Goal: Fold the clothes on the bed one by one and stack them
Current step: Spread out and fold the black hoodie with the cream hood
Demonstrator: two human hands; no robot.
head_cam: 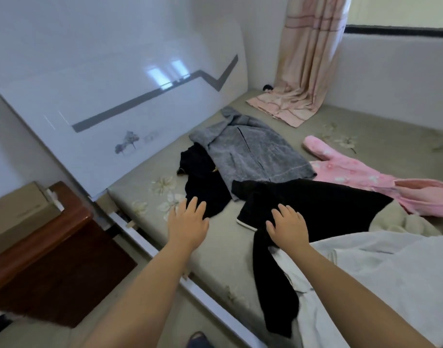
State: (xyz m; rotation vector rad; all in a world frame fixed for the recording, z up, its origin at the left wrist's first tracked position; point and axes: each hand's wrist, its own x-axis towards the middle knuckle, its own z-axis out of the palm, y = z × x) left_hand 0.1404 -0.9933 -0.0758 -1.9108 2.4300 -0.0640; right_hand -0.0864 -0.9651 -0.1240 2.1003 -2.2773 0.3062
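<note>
Black garment [315,207] overhangs bed edge [210,297] under right hand [288,226].

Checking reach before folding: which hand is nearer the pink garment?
Right. The right hand rests on the black garment beside the pink garment; the left hand is farther left.

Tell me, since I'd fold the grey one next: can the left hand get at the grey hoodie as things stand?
Probably yes. The left hand is open at the small black garment, and the grey hoodie lies just beyond, its top uncovered; only a farther stretch is needed.
</note>
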